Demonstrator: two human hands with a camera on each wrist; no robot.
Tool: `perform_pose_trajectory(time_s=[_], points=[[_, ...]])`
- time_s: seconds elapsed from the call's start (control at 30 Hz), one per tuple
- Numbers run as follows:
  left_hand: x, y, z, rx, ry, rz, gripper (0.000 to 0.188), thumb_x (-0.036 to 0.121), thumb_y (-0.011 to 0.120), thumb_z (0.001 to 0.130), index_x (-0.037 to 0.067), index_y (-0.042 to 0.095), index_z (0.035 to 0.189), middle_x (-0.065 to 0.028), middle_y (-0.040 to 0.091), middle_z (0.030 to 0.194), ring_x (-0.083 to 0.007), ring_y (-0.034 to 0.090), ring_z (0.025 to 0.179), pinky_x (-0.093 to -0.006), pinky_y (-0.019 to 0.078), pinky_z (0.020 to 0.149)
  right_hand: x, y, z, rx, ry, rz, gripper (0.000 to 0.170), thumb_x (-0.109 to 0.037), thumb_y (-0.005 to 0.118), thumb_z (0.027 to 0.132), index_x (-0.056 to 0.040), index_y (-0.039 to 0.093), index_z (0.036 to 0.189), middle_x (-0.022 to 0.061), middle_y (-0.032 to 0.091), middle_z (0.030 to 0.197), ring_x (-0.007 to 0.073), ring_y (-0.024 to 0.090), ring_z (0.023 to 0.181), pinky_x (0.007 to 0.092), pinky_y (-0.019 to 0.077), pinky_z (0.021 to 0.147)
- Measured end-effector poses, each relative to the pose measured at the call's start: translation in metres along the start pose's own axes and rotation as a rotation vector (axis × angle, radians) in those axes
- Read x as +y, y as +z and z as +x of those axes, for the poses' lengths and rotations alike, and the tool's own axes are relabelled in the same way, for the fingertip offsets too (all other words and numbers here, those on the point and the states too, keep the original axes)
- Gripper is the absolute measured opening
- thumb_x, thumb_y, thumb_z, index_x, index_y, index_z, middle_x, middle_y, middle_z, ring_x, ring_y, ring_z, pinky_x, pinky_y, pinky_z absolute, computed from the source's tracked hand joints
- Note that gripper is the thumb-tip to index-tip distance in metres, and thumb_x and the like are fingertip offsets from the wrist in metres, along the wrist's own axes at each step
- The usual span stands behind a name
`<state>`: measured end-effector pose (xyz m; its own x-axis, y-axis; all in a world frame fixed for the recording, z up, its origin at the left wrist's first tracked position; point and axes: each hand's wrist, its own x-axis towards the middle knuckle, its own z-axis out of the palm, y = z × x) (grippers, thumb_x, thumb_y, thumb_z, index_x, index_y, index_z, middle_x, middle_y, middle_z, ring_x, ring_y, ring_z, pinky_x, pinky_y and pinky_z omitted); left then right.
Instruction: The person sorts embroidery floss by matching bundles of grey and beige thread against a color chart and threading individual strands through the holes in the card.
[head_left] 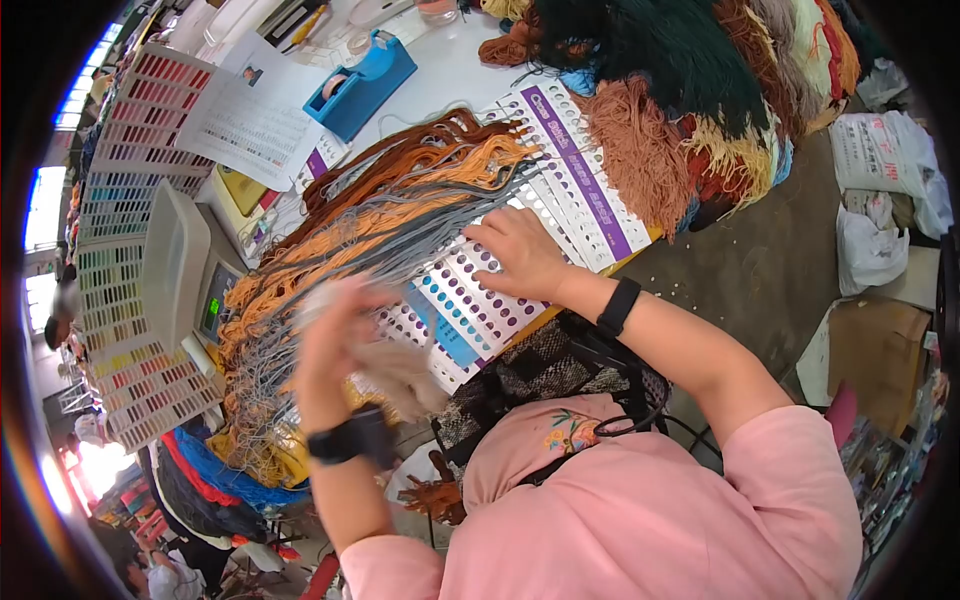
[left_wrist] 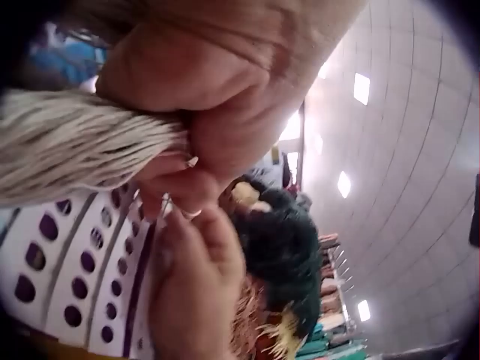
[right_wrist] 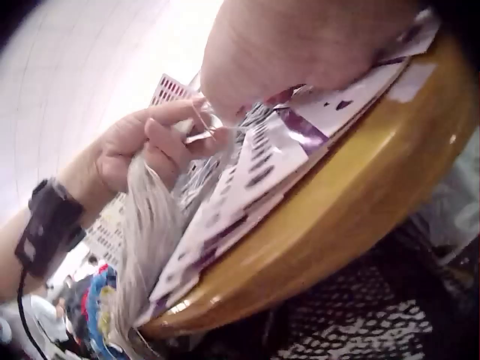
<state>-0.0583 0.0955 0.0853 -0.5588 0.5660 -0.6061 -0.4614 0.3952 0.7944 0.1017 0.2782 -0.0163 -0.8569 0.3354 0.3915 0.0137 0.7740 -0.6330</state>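
Note:
In the head view my left hand [head_left: 340, 325], blurred, holds a hank of pale beige thread [head_left: 400, 380] over the near left of the cards. The left wrist view shows the hank [left_wrist: 82, 146] gripped in the curled fingers, its strands hanging out to one side. My right hand [head_left: 522, 252] is over the punched thread cards [head_left: 500, 310]; its thumb and fingertips pinch a pale strand close to the left fingers in the left wrist view. From the right wrist, the left hand [right_wrist: 150, 142] has a strand looped at its fingertips. Grey, orange and brown threads [head_left: 400, 205] lie across the cards.
A blue tape dispenser [head_left: 365, 85] and a printed sheet [head_left: 255, 115] stand beyond the threads. At left are a scale [head_left: 185, 275] and a colour chart [head_left: 140, 230]. Large yarn bundles [head_left: 650, 150] heap at the right, near the table's yellow edge [right_wrist: 330, 225].

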Motion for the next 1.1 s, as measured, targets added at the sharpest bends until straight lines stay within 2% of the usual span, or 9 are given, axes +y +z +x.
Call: perform_pose_trajectory(time_s=[0.07, 0.1, 0.2, 0.27, 0.43, 0.47, 0.67, 0.83, 1.1], points=[[0.002, -0.090, -0.020, 0.425, 0.191, -0.423, 0.017, 0.016, 0.054, 0.079, 0.001, 0.050, 0.087, 0.0021, 0.048, 0.059, -0.0023, 0.040, 0.041, -0.0134, 0.0337, 0.037, -0.003, 0.001, 0.001, -0.026, 0.026, -0.025, 0.041, -0.022, 0.061, 0.060, -0.0053, 0.052, 0.097, 0.0081, 0.046, 0.087, 0.0239, 0.044, 0.084, 0.0340, 0.0325, 0.075], [-0.021, -0.174, -0.025, 0.282, 0.212, -0.761, 0.017, 0.011, 0.051, 0.080, 0.000, 0.050, 0.092, 0.0024, 0.048, 0.059, -0.0006, 0.038, 0.041, -0.0132, 0.0339, 0.037, -0.003, 0.002, 0.001, -0.026, 0.024, -0.033, 0.041, -0.022, 0.061, 0.060, -0.0054, 0.052, 0.097, 0.0079, 0.046, 0.087, 0.0239, 0.044, 0.083, 0.0340, 0.0324, 0.075], [-0.046, -0.222, -0.062, 0.547, 0.186, -0.846, 0.023, 0.012, 0.049, 0.081, -0.002, 0.049, 0.099, 0.0017, 0.050, 0.063, 0.0008, 0.037, 0.043, -0.0122, 0.0337, 0.038, -0.003, 0.003, 0.003, -0.040, 0.019, -0.054, 0.041, -0.022, 0.061, 0.060, -0.0061, 0.052, 0.097, 0.0074, 0.046, 0.086, 0.0239, 0.044, 0.082, 0.0341, 0.0322, 0.075], [-0.037, -0.133, -0.076, 0.387, 0.190, -0.518, 0.029, 0.014, 0.048, 0.083, -0.003, 0.047, 0.106, -0.0010, 0.053, 0.072, 0.0002, 0.039, 0.045, -0.0119, 0.0337, 0.038, -0.004, 0.003, 0.002, -0.055, 0.011, -0.060, 0.040, -0.021, 0.061, 0.060, -0.0063, 0.052, 0.096, 0.0073, 0.046, 0.086, 0.0240, 0.044, 0.082, 0.0340, 0.0321, 0.075], [-0.037, 0.007, -0.059, -0.036, 0.036, -0.673, 0.049, 0.038, 0.036, 0.087, -0.002, 0.041, 0.114, -0.0115, 0.053, 0.100, -0.0168, 0.053, 0.082, -0.0281, 0.0438, 0.071, -0.017, -0.004, 0.003, 0.014, -0.013, 0.039, 0.031, -0.013, 0.062, 0.061, -0.0091, 0.054, 0.090, 0.0067, 0.046, 0.087, 0.0236, 0.045, 0.086, 0.0349, 0.0335, 0.075], [-0.034, 0.021, -0.054, -0.096, 0.045, -0.690, 0.055, 0.044, 0.031, 0.087, -0.002, 0.040, 0.115, -0.0130, 0.052, 0.104, -0.0200, 0.052, 0.089, -0.0317, 0.0425, 0.077, -0.025, -0.008, 0.007, 0.055, -0.055, 0.120, 0.017, -0.010, 0.062, 0.063, -0.0071, 0.057, 0.079, 0.0072, 0.049, 0.079, 0.0206, 0.049, 0.073, 0.0313, 0.0387, 0.064], [-0.033, 0.049, -0.048, -0.398, 0.119, -0.670, 0.064, 0.050, 0.020, 0.086, -0.005, 0.039, 0.115, -0.0164, 0.047, 0.112, -0.0251, 0.049, 0.099, -0.0382, 0.0439, 0.080, -0.105, -0.017, 0.017, -0.335, 0.546, 1.079, 0.011, -0.010, 0.059, 0.072, 0.0001, 0.058, 0.068, 0.0007, 0.052, 0.060, 0.0062, 0.048, 0.054, 0.0202, 0.0384, 0.048], [-0.030, 0.050, -0.060, -0.374, 0.121, -0.769, 0.059, 0.045, 0.023, 0.088, -0.006, 0.038, 0.115, -0.0170, 0.049, 0.105, -0.0243, 0.051, 0.091, -0.0370, 0.0448, 0.077, -0.114, -0.018, 0.017, -0.371, 0.728, 1.242, 0.007, -0.005, 0.055, 0.076, 0.0011, 0.059, 0.075, 0.0009, 0.052, 0.057, 0.0040, 0.045, 0.047, 0.0175, 0.0368, 0.043], [-0.033, 0.065, -0.057, -0.109, 0.014, -0.749, 0.032, 0.025, 0.041, 0.087, -0.002, 0.047, 0.105, -0.0120, 0.055, 0.089, -0.0179, 0.054, 0.071, -0.0312, 0.0461, 0.065, -0.110, -0.024, 0.010, -0.162, 0.621, 1.435, 0.010, -0.003, 0.050, 0.073, 0.0018, 0.058, 0.072, 0.0075, 0.055, 0.074, 0.0055, 0.046, 0.051, 0.0169, 0.0356, 0.042]])
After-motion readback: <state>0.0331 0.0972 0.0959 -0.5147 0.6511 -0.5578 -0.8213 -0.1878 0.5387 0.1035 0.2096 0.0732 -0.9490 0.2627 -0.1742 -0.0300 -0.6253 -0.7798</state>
